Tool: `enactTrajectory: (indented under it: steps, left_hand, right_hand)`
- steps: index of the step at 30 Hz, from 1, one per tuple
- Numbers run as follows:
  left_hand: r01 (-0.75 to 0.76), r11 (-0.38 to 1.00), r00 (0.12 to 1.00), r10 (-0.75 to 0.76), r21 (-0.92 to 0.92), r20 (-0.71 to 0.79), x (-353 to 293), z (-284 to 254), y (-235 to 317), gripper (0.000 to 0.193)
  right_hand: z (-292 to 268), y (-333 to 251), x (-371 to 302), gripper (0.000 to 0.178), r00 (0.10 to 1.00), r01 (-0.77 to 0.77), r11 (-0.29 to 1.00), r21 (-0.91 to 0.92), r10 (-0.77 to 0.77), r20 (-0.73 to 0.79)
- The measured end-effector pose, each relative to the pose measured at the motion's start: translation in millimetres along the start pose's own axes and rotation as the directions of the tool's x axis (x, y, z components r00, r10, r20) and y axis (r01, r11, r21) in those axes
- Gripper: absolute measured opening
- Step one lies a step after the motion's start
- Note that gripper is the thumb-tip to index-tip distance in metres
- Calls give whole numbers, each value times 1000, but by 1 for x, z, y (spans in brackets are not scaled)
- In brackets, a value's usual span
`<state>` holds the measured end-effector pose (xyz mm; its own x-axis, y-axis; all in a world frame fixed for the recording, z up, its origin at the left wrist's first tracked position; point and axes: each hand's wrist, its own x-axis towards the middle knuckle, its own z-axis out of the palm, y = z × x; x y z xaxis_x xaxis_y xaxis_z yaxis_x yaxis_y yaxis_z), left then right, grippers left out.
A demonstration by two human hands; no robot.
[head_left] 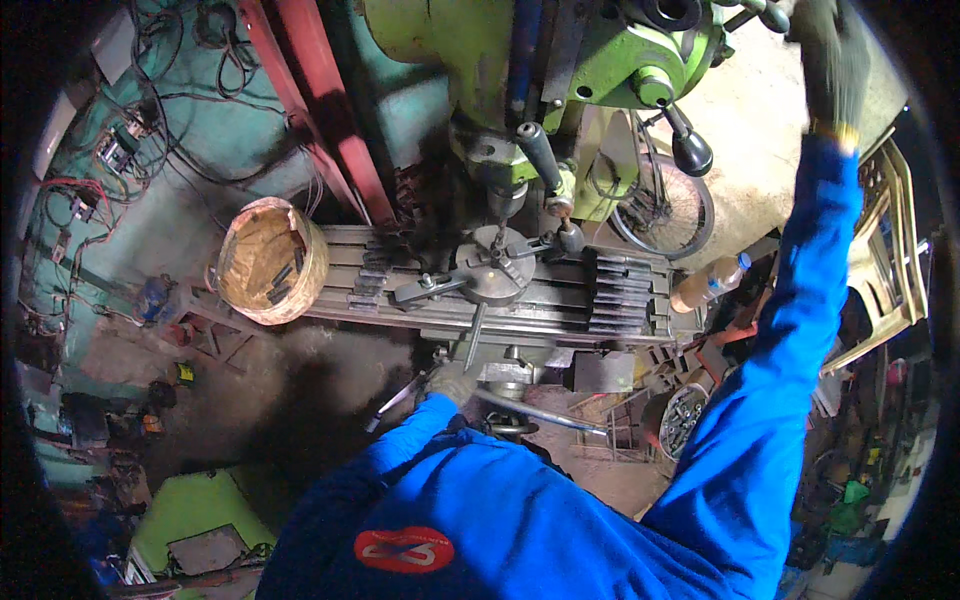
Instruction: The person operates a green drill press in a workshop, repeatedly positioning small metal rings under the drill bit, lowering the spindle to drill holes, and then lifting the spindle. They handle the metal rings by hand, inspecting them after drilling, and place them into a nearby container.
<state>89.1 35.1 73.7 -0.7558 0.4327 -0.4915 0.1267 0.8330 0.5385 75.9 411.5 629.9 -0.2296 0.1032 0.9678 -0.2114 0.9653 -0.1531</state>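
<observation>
My left hand (453, 384), in a greyish glove, is closed round the near end of a metal rod (475, 335). The rod's far end reaches the round chuck (494, 268) clamped on the slotted machine table (350, 312). Above the chuck, the drill bit (499, 232) points down from the spindle (506, 198) of a green drilling or milling machine (640, 60). My right hand (835, 80), also gloved, is raised at the upper right beside a ball-ended lever (774, 17). Motion smears its fingers, so whether it touches the lever is unclear.
Dark metal bars (622, 290) lie in a row on the table's right, near a capped plastic bottle (712, 282). At the left end stands a wide bucket (272, 262) with dark pieces inside. A bucket of metal parts (685, 418) sits lower right. Behind is a bicycle wheel (665, 205).
</observation>
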Motion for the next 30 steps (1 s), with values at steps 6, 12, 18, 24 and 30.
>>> enactTrajectory:
  steps: [6,12,18,24,30]
  left_hand:
    - [-28,677,958,229,-735,175,0,13,-18,61]
    - [93,529,900,317,-844,299,11,6,-21,56]
    - [-30,793,911,272,-609,309,26,-23,-24,52]
    - [-197,889,910,322,-413,260,49,-27,-40,48]
    - [-391,874,868,455,-289,202,65,-24,-35,46]
  right_hand:
    - [-17,-54,-330,59,828,-503,859,96,447,339]
    - [-24,-160,-491,77,147,-989,106,106,544,826]
    - [200,-288,-459,37,361,-727,636,259,33,932]
    - [97,-262,-367,23,545,-710,639,295,235,805]
    - [-35,-134,-513,34,-102,-977,-109,182,994,50]
